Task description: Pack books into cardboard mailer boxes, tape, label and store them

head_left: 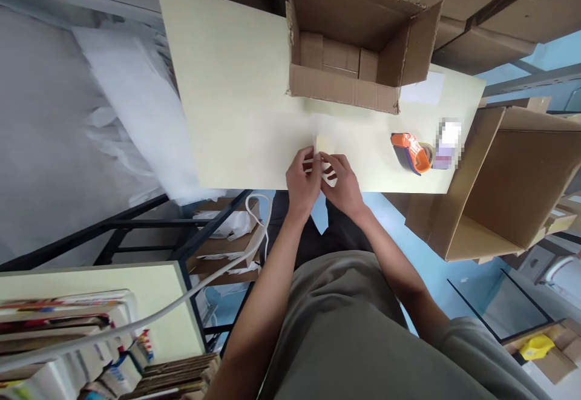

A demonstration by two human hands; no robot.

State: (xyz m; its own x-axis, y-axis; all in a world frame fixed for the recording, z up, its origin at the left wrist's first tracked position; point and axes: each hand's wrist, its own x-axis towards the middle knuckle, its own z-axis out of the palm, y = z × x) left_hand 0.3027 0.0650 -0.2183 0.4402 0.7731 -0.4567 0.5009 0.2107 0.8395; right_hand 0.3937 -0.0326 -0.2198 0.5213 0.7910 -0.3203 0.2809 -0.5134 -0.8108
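Note:
Near the table's front edge, my left hand (304, 182) and my right hand (341, 183) meet with fingers closed. Between their fingertips they pinch a thin, pale translucent sheet (323, 126), which stands up from the tabletop. Its kind is hard to make out; a pale yellowish patch shows at its lower part. Beyond the hands, an open cardboard box (345, 88) sits at the table's far edge, its inside bare. To the right lies an orange and dark-blue tape dispenser (411, 153) with a tape roll.
The pale yellow table (236, 85) carries a white paper (423, 88) and a blurred-out item (447, 144) at the right. A large open carton (517, 188) stands off its right end. White wrapping material (136, 115) hangs at the left; a white cable (213, 276) and stacked books (59, 339) are lower left.

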